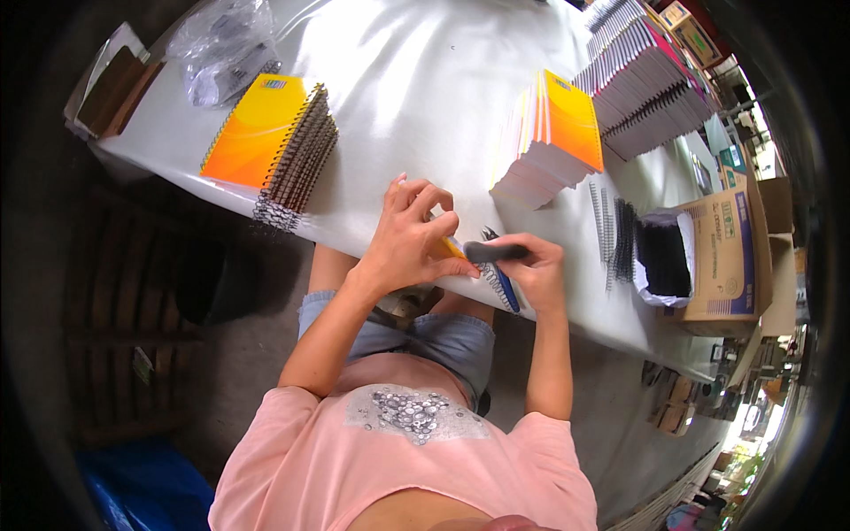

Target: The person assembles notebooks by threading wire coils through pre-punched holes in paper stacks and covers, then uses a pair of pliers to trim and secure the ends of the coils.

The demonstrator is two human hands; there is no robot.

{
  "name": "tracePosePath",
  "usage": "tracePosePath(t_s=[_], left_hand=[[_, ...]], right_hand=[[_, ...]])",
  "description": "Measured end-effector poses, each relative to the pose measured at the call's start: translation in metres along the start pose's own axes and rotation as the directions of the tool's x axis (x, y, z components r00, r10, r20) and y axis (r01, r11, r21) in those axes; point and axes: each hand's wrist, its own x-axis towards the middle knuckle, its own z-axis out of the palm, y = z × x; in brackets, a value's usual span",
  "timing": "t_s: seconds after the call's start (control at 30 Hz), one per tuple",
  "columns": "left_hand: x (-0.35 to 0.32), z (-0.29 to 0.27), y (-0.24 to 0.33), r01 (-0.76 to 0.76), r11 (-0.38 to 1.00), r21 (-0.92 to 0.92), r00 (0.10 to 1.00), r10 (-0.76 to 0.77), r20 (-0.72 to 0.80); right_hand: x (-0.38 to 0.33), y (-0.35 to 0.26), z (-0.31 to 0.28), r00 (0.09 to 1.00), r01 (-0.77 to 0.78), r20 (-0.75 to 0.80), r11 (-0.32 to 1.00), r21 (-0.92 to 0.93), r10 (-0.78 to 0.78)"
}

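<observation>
At the table's near edge, my left hand (412, 232) is closed on a small yellow-covered notebook (454, 247), seen nearly edge-on and mostly hidden by the fingers. A wire spiral (490, 279) shows at the notebook's near right side. My right hand (536, 268) grips a thick black tool (496, 252) whose tip points toward the notebook; its kind I cannot make out. Beneath that tool lies a pair of blue-handled pliers (507, 290), partly covered.
Left stands a stack of spiral-bound orange notebooks (257, 133) near a clear plastic bag (221, 53). To the right are orange notebooks without visible spirals (571, 119), taller stacks (642, 88), loose black spirals (622, 234) and a cardboard box (722, 257) with a bag of spirals.
</observation>
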Motion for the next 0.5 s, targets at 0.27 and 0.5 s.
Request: tracePosePath(t_s=[0.27, 0.5], left_hand=[[0.001, 0.0, -0.003, -0.009, 0.999, -0.033, 0.999, 0.01, 0.036], [0.006, 0.001, -0.005, 0.016, 0.994, -0.106, 1.0, -0.017, -0.013]], right_hand=[[0.007, -0.018, -0.004, 0.976, 0.213, 0.026, 0.973, 0.087, -0.216], [0.011, -0.02, -0.01, 0.972, 0.211, 0.024, 0.906, 0.368, -0.236]])
